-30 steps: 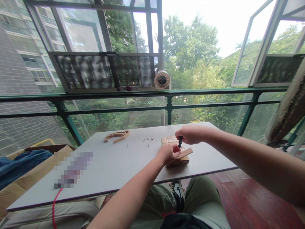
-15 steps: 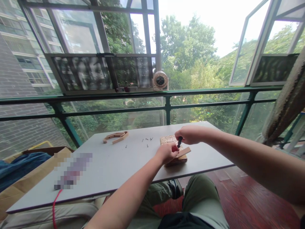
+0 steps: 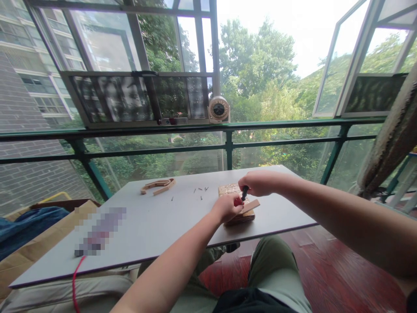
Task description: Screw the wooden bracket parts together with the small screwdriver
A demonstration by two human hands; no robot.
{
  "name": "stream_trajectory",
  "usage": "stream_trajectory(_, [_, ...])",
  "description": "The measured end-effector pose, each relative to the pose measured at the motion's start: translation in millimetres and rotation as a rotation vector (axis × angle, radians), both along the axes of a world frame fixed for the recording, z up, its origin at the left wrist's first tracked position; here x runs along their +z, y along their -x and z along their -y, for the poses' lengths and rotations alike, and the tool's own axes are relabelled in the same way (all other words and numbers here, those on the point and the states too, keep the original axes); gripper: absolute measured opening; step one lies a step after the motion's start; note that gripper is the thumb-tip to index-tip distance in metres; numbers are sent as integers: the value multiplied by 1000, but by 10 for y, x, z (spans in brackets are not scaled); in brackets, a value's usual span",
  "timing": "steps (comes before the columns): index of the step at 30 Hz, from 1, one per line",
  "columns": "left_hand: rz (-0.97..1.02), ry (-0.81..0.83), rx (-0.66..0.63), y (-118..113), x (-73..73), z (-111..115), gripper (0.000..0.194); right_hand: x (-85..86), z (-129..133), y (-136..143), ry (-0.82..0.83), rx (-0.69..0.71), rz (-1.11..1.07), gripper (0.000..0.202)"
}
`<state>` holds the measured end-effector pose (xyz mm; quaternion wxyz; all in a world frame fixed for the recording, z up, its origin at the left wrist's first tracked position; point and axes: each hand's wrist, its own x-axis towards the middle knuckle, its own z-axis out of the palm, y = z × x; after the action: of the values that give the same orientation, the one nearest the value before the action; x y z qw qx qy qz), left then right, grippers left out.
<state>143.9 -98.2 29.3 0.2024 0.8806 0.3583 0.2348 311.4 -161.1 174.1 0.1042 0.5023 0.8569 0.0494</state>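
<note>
My right hand (image 3: pixel 256 183) is closed round the top of a black screwdriver (image 3: pixel 245 193), which points down at a slant; its tip is hidden. Just to the left, my left hand (image 3: pixel 228 207) has its fingers pinched together at a flat light-wood strip (image 3: pixel 251 206), close to the screwdriver's lower end. Something red shows by the left fingertips, too small to name. Under the strip lies a rough wooden block (image 3: pixel 228 189), partly covered by both hands. The strip sits at an angle, its free end sticking out to the right.
Several small screws (image 3: pixel 201 198) lie scattered on the white table (image 3: pixel 156 226). Curved wooden pieces (image 3: pixel 159 187) rest at the back left. A blurred-out object with a red cord (image 3: pixel 74 278) is at the front left, beside a cardboard box (image 3: pixel 42 234). A small fan (image 3: pixel 218 109) stands beyond the railing.
Both hands stay almost in place, still at the strip and screwdriver. The foot under the table has drawn back, and the view has shifted slightly.
</note>
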Motion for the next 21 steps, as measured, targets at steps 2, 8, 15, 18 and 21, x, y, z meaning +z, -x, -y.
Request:
stream_trajectory(2, [5,7,4,2,9,14,20,9,16,20,-13,-3,3,28])
stream_trajectory(8, [7,14,19,-2,5,20,15,44,73,68,-29,-15,2,28])
stream_trajectory(15, [26,-2,45,-6,-20,36,15,22,43,52,-28,7,-36,27])
stream_trajectory(18, [35,2,43,-8,-26,51,15,-21,-2,34,-40,9,-31,26])
stream_trajectory(21, [47,10,14,-11,-33,48,16,-56,-36,30,-70,6,-2,28])
